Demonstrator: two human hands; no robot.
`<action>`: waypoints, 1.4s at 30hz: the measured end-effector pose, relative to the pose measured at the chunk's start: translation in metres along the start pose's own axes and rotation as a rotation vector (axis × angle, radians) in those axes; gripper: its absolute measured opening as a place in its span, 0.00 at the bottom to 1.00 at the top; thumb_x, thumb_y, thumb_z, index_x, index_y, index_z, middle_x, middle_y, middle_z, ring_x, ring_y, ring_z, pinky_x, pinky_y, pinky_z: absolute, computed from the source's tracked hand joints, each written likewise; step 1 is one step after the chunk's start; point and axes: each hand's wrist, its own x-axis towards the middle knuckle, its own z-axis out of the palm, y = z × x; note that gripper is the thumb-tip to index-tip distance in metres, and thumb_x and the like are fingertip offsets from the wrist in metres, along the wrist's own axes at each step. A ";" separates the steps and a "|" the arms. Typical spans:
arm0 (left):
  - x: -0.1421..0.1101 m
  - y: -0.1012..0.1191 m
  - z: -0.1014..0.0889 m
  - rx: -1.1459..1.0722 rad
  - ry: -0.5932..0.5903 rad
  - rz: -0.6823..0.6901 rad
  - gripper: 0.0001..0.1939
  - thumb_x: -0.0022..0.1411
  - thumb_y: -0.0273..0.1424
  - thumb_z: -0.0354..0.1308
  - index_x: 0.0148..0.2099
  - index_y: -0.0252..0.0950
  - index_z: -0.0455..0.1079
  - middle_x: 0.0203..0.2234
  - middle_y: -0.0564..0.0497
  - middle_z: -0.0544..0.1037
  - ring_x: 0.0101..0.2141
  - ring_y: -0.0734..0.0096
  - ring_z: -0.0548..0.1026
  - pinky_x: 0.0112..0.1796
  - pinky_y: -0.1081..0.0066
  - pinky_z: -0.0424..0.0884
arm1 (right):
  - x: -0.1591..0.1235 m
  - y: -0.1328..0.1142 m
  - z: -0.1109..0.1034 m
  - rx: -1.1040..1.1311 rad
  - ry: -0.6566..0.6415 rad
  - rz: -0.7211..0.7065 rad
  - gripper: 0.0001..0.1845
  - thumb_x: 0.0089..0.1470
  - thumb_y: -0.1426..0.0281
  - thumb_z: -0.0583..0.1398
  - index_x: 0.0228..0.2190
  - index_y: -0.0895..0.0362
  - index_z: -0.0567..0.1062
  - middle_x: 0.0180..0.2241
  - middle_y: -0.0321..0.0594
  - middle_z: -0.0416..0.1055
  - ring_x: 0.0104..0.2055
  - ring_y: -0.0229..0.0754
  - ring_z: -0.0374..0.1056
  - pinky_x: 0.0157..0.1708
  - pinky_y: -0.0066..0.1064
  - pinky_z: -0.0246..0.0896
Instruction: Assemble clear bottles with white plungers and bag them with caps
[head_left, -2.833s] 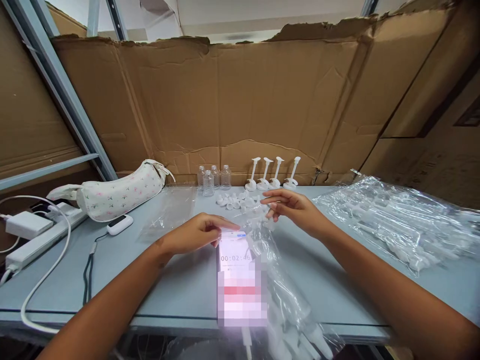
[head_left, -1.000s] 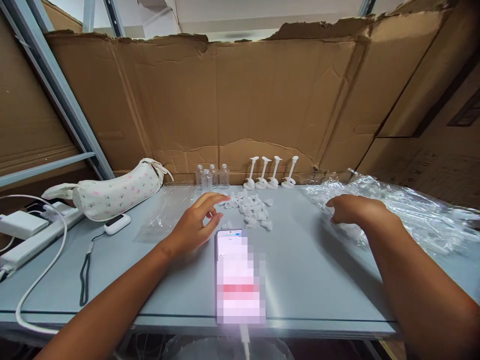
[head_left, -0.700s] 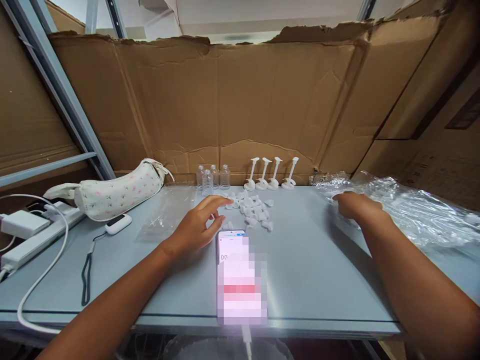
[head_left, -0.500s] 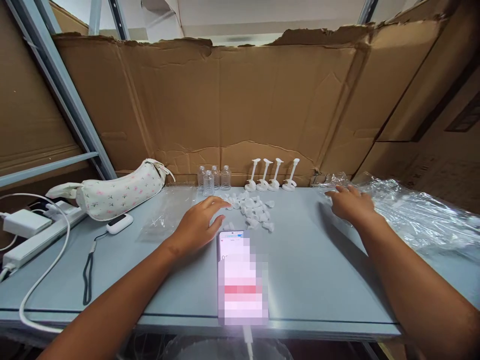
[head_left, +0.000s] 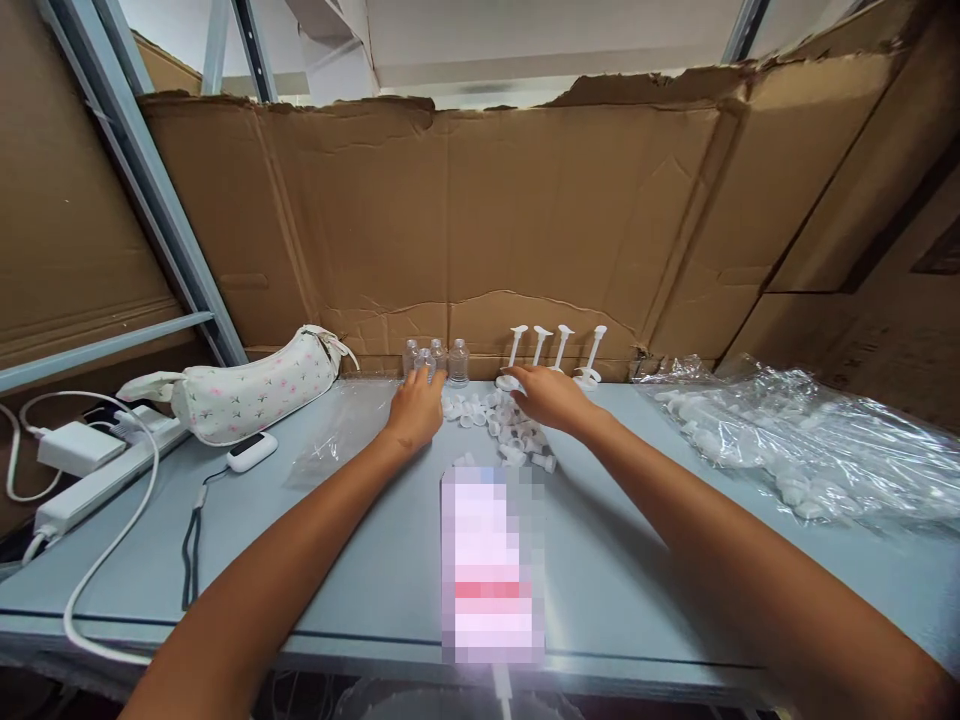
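My left hand (head_left: 417, 408) reaches to the small clear plastic bottles (head_left: 458, 362) standing against the cardboard. Its fingers are apart in front of the nearest bottle and hide its lower part; whether they touch it I cannot tell. White pump heads (head_left: 594, 352) with long stems stand in a row on round bases, right of the bottles. My right hand (head_left: 553, 397) is at the row, thumb and fingers apart, covering some of the bases. Between and below my hands lies a loose pile of small white plastic caps (head_left: 517, 438).
A phone (head_left: 491, 570) with blurred screen lies front centre, its cable over the edge. At right is a clear bag (head_left: 810, 450) of white pieces. Left are an empty-looking plastic bag (head_left: 337, 425), a floral pouch (head_left: 255, 392), a small white device (head_left: 252, 452) and a power strip (head_left: 105, 480).
My right hand has moved left from the clear bag to the pump heads. My left hand has moved from the caps up to the bottles. The view has shifted slightly.
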 end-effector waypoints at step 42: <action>-0.070 0.016 -0.049 -0.316 0.111 0.465 0.18 0.58 0.31 0.57 0.51 0.37 0.66 0.44 0.46 0.77 0.41 0.66 0.75 0.42 0.65 0.72 | -0.073 -0.036 0.007 1.340 0.057 -0.171 0.12 0.54 0.59 0.59 0.32 0.55 0.73 0.22 0.35 0.70 0.24 0.38 0.66 0.26 0.31 0.61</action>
